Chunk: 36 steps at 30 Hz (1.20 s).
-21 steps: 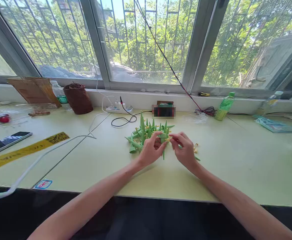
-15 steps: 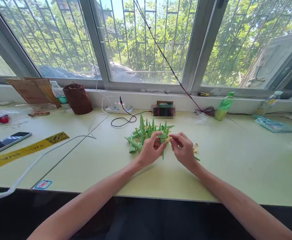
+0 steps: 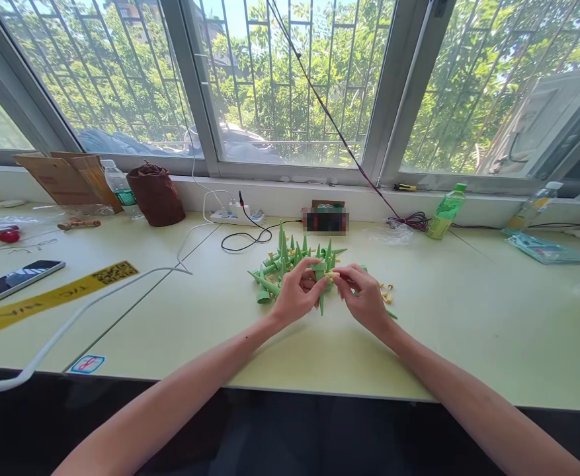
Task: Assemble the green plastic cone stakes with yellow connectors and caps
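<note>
Head view: green pile point(image 3: 270, 271) on the bench point(image 3: 468, 330) is the landmark. Left hand point(image 3: 293, 291) at its near right edge, fingers curled and clamped on the green piece point(image 3: 320, 270). Right hand point(image 3: 363, 294) right of the pile, thumb and fingertips pinched together on the yellow piece point(image 3: 334, 274), which meets the green one; whether it's inserted, can't tell.

Handling, my guess: both light, stiff, likely plastic, fairly smooth. Green one probably takes a firm squeeze; hold it by the broad band, not the taper. Yellow one looks thin, could snap or slip; pinch its outer end, gently.

Looks: green piece is pale matte green, broad band on top, pointed tip below, seemingly the same part. Yellow piece small, pale, partly covered. More yellow bits point(image 3: 387, 288) lie right of the pile.
</note>
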Tool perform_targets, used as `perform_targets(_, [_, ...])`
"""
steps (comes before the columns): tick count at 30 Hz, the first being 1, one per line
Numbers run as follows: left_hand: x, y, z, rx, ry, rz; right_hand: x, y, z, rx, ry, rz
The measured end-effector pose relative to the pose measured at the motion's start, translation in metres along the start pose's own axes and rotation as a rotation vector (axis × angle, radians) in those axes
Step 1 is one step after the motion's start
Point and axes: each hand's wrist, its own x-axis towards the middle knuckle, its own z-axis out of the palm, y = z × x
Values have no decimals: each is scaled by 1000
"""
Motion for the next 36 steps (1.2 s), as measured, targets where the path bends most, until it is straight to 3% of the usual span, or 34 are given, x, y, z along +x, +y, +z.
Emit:
perform_targets(5, [0,-1,-1,44,-17,29,0,3,0,-47,-30,6])
perform_targets(11, [-1,-2,-3,250,-4,137,-2,5,1,-85,-65,49])
perform_targets(19, [-1,-1,-4,251,-26,172,-4,5,-1,-97,-114,50])
perform_targets(36, [0,4,-1,-13,-71,-47,-3,-2,0,-62,-80,16])
